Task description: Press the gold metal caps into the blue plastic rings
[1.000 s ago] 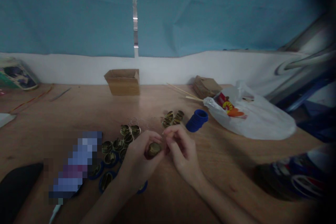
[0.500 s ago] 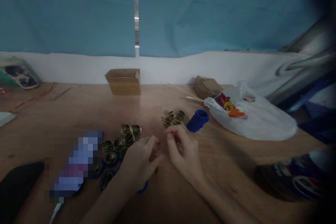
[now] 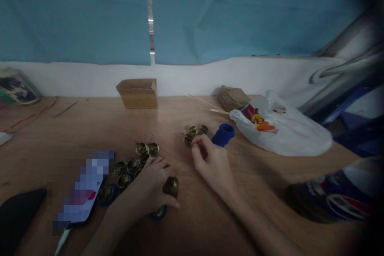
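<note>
My left hand (image 3: 147,188) curves around a brass-coloured, bell-shaped piece (image 3: 171,187) on the wooden table, its thumb and fingers apart. Several similar brass cups (image 3: 133,165) stand mouth up beside and partly behind that hand, some with blue rings (image 3: 107,195) around them. My right hand (image 3: 210,158) has thumb and forefinger pinched together at a smaller group of brass cups (image 3: 192,131). Whatever the pinch holds is hidden. Just beyond that hand, partly covered by it, is a stack of blue rings (image 3: 223,134).
A cabled phone (image 3: 90,188) lies left, near a black object (image 3: 21,216). Fine thread (image 3: 159,139) lies behind the cups. An open cardboard box (image 3: 137,94) stands at the wall. A white plastic bag (image 3: 294,132), sticks (image 3: 207,104) and a cola bottle (image 3: 333,196) are on the right.
My left thumb has spread away from the fingers, exposing the bell-shaped piece. My right hand has moved slightly away from the left, towards the smaller cup group. The view has shifted a little.
</note>
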The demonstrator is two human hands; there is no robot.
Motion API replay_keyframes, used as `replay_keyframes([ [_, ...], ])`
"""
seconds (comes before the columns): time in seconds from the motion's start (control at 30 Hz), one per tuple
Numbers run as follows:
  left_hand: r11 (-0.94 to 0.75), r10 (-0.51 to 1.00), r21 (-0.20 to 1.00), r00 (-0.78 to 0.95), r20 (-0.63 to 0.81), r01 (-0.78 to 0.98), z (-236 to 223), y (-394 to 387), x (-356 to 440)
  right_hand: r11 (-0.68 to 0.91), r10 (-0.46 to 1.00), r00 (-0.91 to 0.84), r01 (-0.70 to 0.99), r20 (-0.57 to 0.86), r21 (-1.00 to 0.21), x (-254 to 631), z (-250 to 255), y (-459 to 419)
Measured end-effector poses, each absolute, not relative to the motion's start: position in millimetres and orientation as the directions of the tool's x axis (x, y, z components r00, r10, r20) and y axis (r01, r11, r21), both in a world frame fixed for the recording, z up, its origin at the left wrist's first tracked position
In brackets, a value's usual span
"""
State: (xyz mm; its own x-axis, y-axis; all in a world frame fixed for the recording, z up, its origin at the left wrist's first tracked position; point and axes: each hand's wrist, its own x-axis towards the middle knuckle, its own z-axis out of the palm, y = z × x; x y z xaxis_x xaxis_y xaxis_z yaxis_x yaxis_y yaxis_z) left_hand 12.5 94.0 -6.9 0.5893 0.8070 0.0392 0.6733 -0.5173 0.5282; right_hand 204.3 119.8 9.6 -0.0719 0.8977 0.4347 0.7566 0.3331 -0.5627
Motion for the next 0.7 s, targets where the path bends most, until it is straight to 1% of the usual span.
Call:
replay_keyframes([
  [0.07, -0.495, 0.828, 0.551, 0.556, 0.066, 0.672, -3.1, 92.8, 17.4, 0.277, 0.892, -0.023, 0.818, 0.452, -0.505, 217.3, 16.1, 128.2],
  [0.17, -0.441, 0.862, 0.647, 0.493, 0.114, 0.621, 4.1, 89.7, 25.8, 0.208, 0.841, 0.086, 0.859, 0.534, -0.467, 239.8, 26.1, 140.6],
  [0.23, -0.418, 0.874, 0.700, 0.468, 0.135, 0.579, 7.1, 88.3, 29.6, 0.204, 0.841, 0.086, 0.864, 0.535, -0.460, 252.0, 30.8, 146.2],
  [0.3, -0.405, 0.883, 0.717, 0.447, 0.144, 0.568, 7.5, 87.9, 31.2, 0.221, 0.868, 0.038, 0.863, 0.495, -0.453, 259.4, 33.8, 148.8],
  [0.37, -0.404, 0.888, 0.697, 0.438, 0.142, 0.593, 5.1, 88.5, 31.1, 0.227, 0.879, 0.008, 0.873, 0.477, -0.432, 262.7, 36.0, 149.1],
  [0.43, -0.423, 0.888, 0.661, 0.429, 0.165, 0.620, 0.5, 89.9, 30.4, 0.199, 0.863, 0.027, 0.900, 0.505, -0.388, 265.1, 38.0, 149.0],
  [0.53, -0.490, 0.869, 0.615, 0.401, 0.290, 0.618, -6.7, 92.8, 30.1, 0.147, 0.823, 0.071, 0.932, 0.564, -0.332, 273.7, 39.4, 151.7],
  [0.63, -0.537, 0.842, 0.586, 0.337, 0.422, 0.607, -8.2, 95.6, 30.9, 0.168, 0.809, 0.049, 0.936, 0.586, -0.310, 288.3, 35.7, 158.6],
  [0.7, -0.541, 0.831, 0.589, 0.273, 0.485, 0.601, -5.6, 96.3, 31.6, 0.189, 0.819, 0.011, 0.939, 0.573, -0.288, 296.7, 31.0, 163.2],
])
